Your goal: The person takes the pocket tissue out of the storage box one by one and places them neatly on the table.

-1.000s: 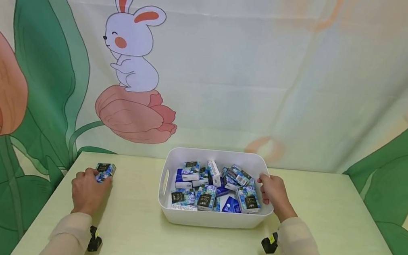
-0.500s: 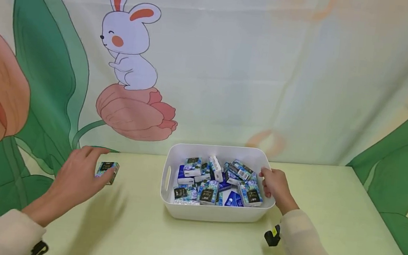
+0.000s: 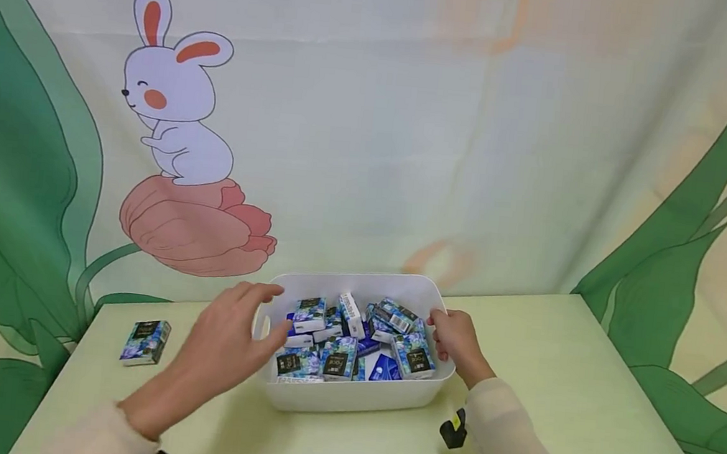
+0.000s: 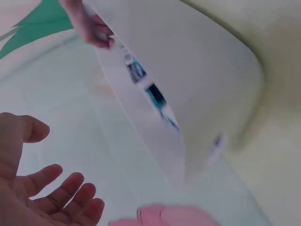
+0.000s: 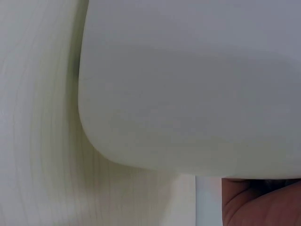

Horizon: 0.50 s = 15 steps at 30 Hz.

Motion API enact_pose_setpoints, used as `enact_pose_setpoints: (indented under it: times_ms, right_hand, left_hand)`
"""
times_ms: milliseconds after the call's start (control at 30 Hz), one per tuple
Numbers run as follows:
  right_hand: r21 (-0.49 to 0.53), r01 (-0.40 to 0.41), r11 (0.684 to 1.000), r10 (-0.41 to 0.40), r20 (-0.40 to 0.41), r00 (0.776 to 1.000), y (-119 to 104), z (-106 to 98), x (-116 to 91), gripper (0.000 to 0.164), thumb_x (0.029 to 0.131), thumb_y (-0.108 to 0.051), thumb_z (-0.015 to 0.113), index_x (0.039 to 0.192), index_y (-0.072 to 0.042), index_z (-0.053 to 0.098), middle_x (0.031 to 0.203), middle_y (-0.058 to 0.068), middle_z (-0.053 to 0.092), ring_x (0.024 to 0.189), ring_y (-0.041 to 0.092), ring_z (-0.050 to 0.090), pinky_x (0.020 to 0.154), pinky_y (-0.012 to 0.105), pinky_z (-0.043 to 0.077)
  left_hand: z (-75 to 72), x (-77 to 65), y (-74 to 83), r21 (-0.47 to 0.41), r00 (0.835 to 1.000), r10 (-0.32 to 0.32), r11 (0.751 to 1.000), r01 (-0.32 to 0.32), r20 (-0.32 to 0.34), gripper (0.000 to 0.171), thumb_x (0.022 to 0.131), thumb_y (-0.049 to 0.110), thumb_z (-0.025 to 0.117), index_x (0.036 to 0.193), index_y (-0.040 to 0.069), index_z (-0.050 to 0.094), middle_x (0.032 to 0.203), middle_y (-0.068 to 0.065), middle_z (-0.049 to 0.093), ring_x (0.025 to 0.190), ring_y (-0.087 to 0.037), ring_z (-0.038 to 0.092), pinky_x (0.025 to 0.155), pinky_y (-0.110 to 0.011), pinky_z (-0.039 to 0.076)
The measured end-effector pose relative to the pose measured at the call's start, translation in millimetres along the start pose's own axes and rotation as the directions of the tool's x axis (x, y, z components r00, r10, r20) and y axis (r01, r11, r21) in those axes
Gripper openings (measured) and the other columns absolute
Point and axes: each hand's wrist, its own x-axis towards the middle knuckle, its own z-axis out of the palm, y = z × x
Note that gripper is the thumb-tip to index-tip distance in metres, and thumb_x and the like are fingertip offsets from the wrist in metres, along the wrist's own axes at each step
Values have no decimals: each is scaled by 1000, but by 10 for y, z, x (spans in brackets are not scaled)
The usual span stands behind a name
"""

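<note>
A white plastic bin (image 3: 348, 400) stands on the table, filled with several small tissue packs (image 3: 337, 358), most in blue floral print. My right hand (image 3: 457, 340) grips the bin's right end, fingers curled at its handle; in the right wrist view the bin wall (image 5: 188, 94) covers most of that hand. My left hand (image 3: 224, 337) hovers at the bin's left end, thumb and fingers spread with nothing between them. In the left wrist view the left palm (image 4: 51, 193) is bare beside the bin (image 4: 202, 80). One floral tissue pack (image 3: 146, 343) lies alone at the table's left.
The pale table (image 3: 534, 357) runs back to a hanging cloth (image 3: 357, 147) printed with a rabbit (image 3: 173, 102), flowers and leaves. Close behind the bin, the cloth meets the table's back edge.
My left hand has let go of the single tissue pack, lifted off it and moved right to the bin. The right hand keeps its hold on the bin. The head view has shifted.
</note>
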Motion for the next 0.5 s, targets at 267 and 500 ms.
enact_pose_setpoints:
  times_ms: [267,500]
  right_hand:
    - [-15,23,1000,-23,6,1000,-24,58,-11,29,98,-17,43,102,7,59,57,0,40,44,10,34,40,23,32]
    - [-18,-6,1000,6,5,1000,-21,55,-34,31,97,-19,43,104,7,60,58,0,40,45,10,34,41,23,31]
  left_hand:
    - [821,265,133,-161,976,-200,964,212,85,46,90,35,70,126,7,65,106,-8,67,92,-24,63,78,-45,52]
    - [1168,274,142,-39,897,-269,953,301,350,49,82,44,77,106,2,67,74,-4,60,65,-21,55,56,-36,46]
